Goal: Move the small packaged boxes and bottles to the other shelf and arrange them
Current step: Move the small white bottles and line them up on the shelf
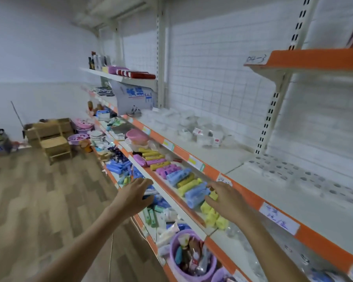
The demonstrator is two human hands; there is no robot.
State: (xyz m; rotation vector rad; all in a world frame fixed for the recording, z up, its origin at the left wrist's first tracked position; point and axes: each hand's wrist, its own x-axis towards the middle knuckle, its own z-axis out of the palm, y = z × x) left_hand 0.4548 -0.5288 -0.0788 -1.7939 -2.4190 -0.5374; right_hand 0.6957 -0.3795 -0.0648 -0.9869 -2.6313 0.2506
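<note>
We are reaching with both hands toward the stocked shelves. Our right hand [222,197] is over the middle shelf [172,202], its fingers spread and relaxed, the fingertips just touching a blue wrapped pack [196,195] that lies among yellow packs [212,217]. It holds nothing yet. Our left hand [136,195] hovers over the lower shelf [143,226], fingers straight and slightly apart, just above a row of blue packets [160,201] and green tubes [151,216]; this grip is likewise spread and holds nothing.

The small goods we must move lie on these two shelves: rolled packs in blue, yellow and purple on the middle one, tubes and packets on the lower. The wide upper shelf [283,200] in front of us is largely bare, with only some clear plastic containers [202,133] farther along, so we judge it the likely destination.

The wrapped packs look light, soft and somewhat squashy, and their film may be slippery. We would take the blue one across its middle, thumb on one side and fingers on the other, rather than pinching an end where the wrap could slide. Neighbouring packs touch it, so lifting straight up should keep the row from rolling. A purple tub [192,259] of mixed items stands nearer us.
</note>
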